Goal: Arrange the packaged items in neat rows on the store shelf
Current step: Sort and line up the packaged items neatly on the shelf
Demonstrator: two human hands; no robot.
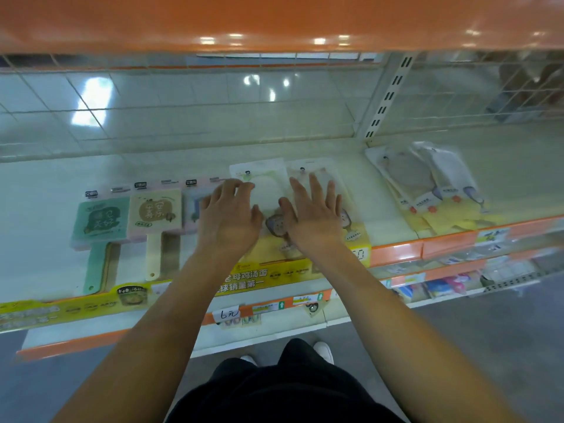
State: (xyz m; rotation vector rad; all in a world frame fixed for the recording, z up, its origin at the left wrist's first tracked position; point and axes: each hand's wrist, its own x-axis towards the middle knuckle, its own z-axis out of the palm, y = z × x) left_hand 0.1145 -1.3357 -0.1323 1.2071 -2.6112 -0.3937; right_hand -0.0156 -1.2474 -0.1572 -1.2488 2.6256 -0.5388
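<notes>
Head view, left hand point(229, 214), right hand point(314, 212) flat on packets point(268, 184), paddle boards point(100, 227) beside

Hands point(271, 215) hide the middle packets' point(308, 169) print; right-hand packets point(427, 184) blurred.

Pale flat packets point(271, 190) lie side by side on white shelf point(381, 221).

Shelf deck point(91, 166): bare behind and left of the paddle-shaped packs point(128, 221), and between the two central packets point(274, 190) and the fanned packets point(427, 184). Wire mesh back point(213, 117) closes the rear; upper orange shelf point(274, 19) limits headroom.
</notes>
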